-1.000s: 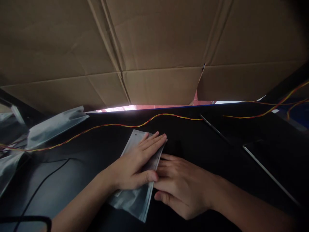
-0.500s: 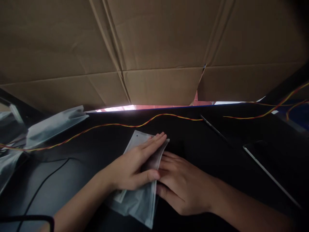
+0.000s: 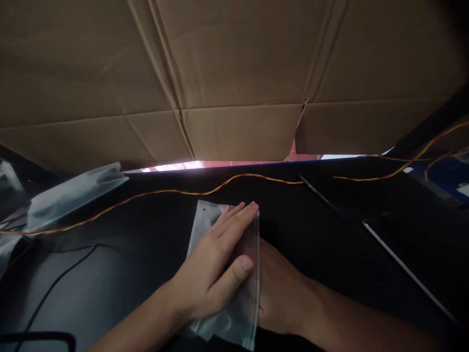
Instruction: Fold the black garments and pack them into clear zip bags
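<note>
The left hand (image 3: 216,264) is lying flat, fingers together and stretched out, on top of a clear, flat plastic zip bag (image 3: 234,293) that is resting on the black table (image 3: 120,254), just in front of the person. The right hand (image 3: 282,288) is reaching in from the bag's right edge, its fingers hidden under or inside the plastic, so I cannot tell whether they are spread or closed on anything. A small round hole is showing near the bag's far left corner.

Judging from this, the bag is being held down while something is being slid in or smoothed. To do it well, the left palm should be pressing evenly so the thin film is not creeping across the smooth table, and the right hand should be moving slowly along the edge so the plastic is not bunching or tearing at the seam.

A twisted red-and-yellow wire (image 3: 227,180) is running across the table beyond the bag, apart from it; more clear plastic bags (image 3: 69,193) are lying well to the left, and a thin black cable (image 3: 58,283) is curving at near left. A brown corrugated cardboard sheet (image 3: 234,78) is standing behind the table.

No brand, label or writing is readable on the bag, the cardboard or anything else.
</note>
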The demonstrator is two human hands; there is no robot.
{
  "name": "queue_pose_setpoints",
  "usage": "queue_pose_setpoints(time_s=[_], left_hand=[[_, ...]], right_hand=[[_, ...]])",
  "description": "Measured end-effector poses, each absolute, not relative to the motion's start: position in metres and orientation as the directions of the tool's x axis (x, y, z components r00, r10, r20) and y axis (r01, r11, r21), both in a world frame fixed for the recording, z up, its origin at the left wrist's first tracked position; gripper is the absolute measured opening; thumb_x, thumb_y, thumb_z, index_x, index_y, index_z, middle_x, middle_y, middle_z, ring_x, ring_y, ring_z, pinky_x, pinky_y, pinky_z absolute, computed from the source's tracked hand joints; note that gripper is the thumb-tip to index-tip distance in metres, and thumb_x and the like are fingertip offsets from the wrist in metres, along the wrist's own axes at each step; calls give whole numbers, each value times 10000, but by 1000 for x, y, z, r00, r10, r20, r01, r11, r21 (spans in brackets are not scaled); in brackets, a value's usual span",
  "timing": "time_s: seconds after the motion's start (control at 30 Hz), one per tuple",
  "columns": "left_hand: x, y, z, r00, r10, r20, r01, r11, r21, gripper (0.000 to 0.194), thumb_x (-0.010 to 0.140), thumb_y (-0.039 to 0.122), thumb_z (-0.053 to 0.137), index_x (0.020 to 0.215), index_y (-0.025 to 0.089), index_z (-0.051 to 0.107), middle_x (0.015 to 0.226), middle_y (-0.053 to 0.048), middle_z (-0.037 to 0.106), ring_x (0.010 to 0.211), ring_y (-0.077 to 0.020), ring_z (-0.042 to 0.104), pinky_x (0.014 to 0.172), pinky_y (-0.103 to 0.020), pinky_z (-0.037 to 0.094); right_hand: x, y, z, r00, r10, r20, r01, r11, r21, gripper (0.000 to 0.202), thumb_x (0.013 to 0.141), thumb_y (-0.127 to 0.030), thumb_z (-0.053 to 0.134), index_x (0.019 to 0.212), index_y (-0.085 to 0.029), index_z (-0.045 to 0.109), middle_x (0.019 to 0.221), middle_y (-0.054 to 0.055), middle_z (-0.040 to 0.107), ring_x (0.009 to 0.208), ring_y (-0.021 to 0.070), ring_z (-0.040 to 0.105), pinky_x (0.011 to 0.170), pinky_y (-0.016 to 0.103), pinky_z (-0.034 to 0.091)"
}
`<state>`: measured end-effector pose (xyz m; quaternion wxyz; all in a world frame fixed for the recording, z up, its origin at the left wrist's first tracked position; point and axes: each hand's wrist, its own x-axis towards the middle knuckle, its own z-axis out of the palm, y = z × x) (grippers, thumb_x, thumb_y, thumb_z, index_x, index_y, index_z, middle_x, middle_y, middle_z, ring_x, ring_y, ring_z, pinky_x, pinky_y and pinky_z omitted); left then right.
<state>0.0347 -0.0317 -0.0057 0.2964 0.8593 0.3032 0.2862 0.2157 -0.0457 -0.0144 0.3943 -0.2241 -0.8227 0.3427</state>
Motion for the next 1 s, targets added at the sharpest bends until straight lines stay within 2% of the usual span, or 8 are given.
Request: queue_pose_setpoints(time_s=[0.13,0.27,0.43,0.57,0.67,0.77,0.9,1.0], left_hand=[[29,-31,1,663,686,300,308,-615,726,728,1093,639,488,1720,360,247,1789,-61,345,1653,-349,316,1385,-616,182],[8,-10,7,709,661,248,320,-614,722,772,1049,648,580,1705,327,329,1826,-94,230,1655,-395,294,1329,-595,342],[-7,11,1,792,604,91,452,-680,578,840,1033,653,609,1721,279,305,1774,-132,360,1647,-399,312,1354,-673,224],[-8,12,-5,792,607,65,471,-675,568,1036,958,752,658,1750,271,196,1808,-155,245,1672,-406,232,1356,-666,222],[-9,10,-7,788,612,68,481,-681,553,1199,843,773,780,1754,295,166,1812,-163,213,1670,-431,211,1350,-676,227],[-9,8,-7,808,585,71,457,-698,551,1251,793,749,845,1752,300,179,1806,-170,232,1662,-442,229,1339,-684,251],[-5,4,-3,843,534,62,408,-712,571,1263,772,746,866,1749,306,198,1804,-162,244,1659,-454,233,1334,-712,233],[0,0,2,841,539,55,416,-707,572,1237,789,741,855,1748,312,202,1803,-147,254,1661,-458,219,1336,-717,230]], right_hand=[[217,-46,-7,-614,647,452,77,619,-782,547,987,-252,690,1519,-242,560,1455,109,701,1203,245,714,1095,381,550],[231,-42,4,-675,658,334,172,581,-795,501,1018,-200,637,1513,-251,578,1535,103,652,1405,267,619,1198,413,492],[261,-24,12,-692,692,205,349,570,-744,428,1016,-141,630,1422,-267,684,1406,80,741,1309,260,693,1180,437,526],[274,-13,12,-681,687,254,417,649,-637,354,1021,-152,646,1335,-280,749,1343,65,771,1234,254,723,1185,472,518],[272,-16,8,-736,628,254,402,706,-583,371,1029,-251,678,1399,-254,709,1445,101,724,1325,288,682,1201,496,497],[261,-25,3,-795,566,221,337,714,-614,426,1021,-292,680,1442,-231,664,1502,119,685,1360,291,658,1191,463,504],[242,-32,-3,-827,475,301,165,716,-678,383,1018,-329,671,1381,-209,680,1307,103,766,1275,271,697,1147,413,530],[229,-33,-5,-773,524,356,162,707,-688,377,1033,-368,675,1363,-186,686,1215,107,786,1241,277,711,1167,429,511]])
